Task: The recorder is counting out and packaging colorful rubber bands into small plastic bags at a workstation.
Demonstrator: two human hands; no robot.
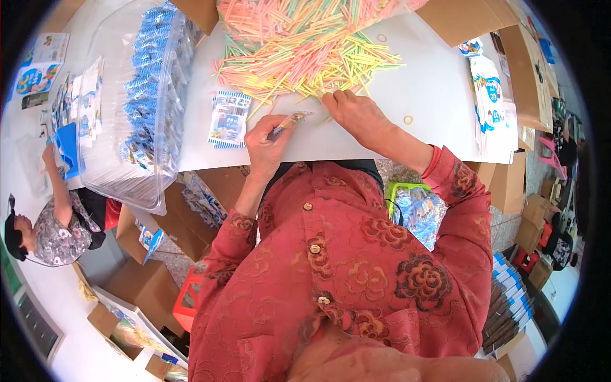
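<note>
Print on sev. things, mostly too small to read. Stack of flat wh. plastic packets w/ blue-striped ends [229, 120], L side of wh. surface [318, 148]: blue lettering mid-face, small dark print nr top. Pile of long wh.-and-blue glossy packs [489, 108], R side: bold lettering w/ blue patches. Flat wh.-and-blue printed sheet or pack [37, 77], far L: big rounded pale characters on blue, approx. half the face.

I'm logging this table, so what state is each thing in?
Clear packet: gripped in left hand
Right hand: fingers curled, hold unclear
Nearer thin sticks: heaped loose
Striped sachets: stacked flat
Clear container: holding rowed packets
Green crate: filled, uncovered
</note>
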